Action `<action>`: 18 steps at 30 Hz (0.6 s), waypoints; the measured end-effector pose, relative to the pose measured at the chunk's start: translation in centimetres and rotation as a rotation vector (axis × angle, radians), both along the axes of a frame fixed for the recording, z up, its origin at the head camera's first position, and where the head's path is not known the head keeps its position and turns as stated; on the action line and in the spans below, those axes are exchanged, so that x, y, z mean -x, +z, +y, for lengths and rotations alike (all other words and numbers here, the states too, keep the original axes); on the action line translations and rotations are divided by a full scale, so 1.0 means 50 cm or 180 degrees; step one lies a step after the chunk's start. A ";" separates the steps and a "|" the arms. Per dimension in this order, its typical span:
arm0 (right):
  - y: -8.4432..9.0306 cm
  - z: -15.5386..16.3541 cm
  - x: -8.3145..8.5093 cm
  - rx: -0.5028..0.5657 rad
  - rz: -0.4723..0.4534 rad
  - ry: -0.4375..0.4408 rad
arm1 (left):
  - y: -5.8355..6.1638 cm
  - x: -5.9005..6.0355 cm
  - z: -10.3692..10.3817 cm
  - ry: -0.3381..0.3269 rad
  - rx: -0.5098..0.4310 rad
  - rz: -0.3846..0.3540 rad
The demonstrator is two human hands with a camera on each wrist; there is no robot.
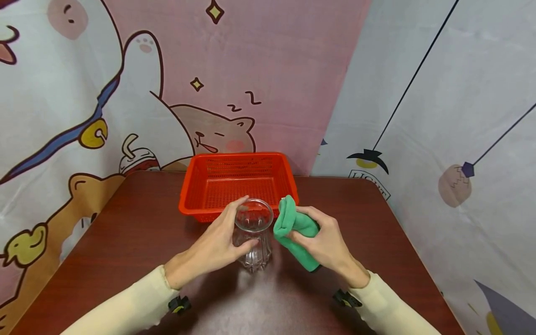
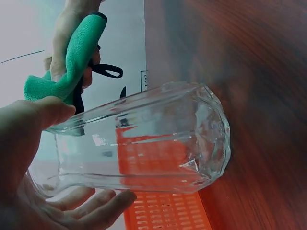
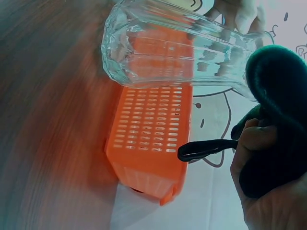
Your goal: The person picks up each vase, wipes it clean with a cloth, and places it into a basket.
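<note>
A clear glass vase (image 1: 260,253) with a flared rim and fluted sides stands upright at the middle, its mouth toward the head camera. My left hand (image 1: 215,242) holds it near the neck, thumb on the near side and fingers round the far side. To the right, my right hand (image 1: 331,239) grips a folded green cloth (image 1: 288,219) close beside the vase's rim. In the right wrist view a dark loop (image 3: 206,149) hangs from the cloth. The left wrist view shows the thick faceted base of the vase (image 2: 211,139) above the table.
Behind the vase, a red plastic basket (image 1: 190,186) with perforated walls sits at the back of the brown wooden table (image 1: 150,223). A printed cartoon curtain (image 1: 276,79) hangs behind and beside the table.
</note>
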State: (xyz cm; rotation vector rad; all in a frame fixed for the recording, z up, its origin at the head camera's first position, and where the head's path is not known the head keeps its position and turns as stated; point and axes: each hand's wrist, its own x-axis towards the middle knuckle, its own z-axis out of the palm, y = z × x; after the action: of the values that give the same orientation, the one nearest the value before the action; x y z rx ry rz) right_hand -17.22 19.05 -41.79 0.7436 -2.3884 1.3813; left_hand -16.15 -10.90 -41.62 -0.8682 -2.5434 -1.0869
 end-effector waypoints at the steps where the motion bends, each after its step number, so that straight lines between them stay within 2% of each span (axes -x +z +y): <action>1: -0.001 0.000 0.000 -0.0005 0.0000 -0.0005 | 0.001 -0.001 0.002 0.0039 0.0005 0.0023; 8: -0.009 0.003 -0.001 -0.0042 -0.0035 -0.0032 | 0.006 -0.004 0.015 0.0305 0.0024 0.0084; 18: -0.019 -0.006 0.002 -0.0067 -0.0121 0.0057 | 0.006 -0.001 0.019 0.0291 0.0044 0.0052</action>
State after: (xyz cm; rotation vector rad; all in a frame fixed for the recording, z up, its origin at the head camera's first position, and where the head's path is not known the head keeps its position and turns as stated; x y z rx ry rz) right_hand -17.30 18.74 -42.74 0.7526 -2.4346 1.3913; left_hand -16.09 -9.97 -41.32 -0.7530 -2.5528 -1.0320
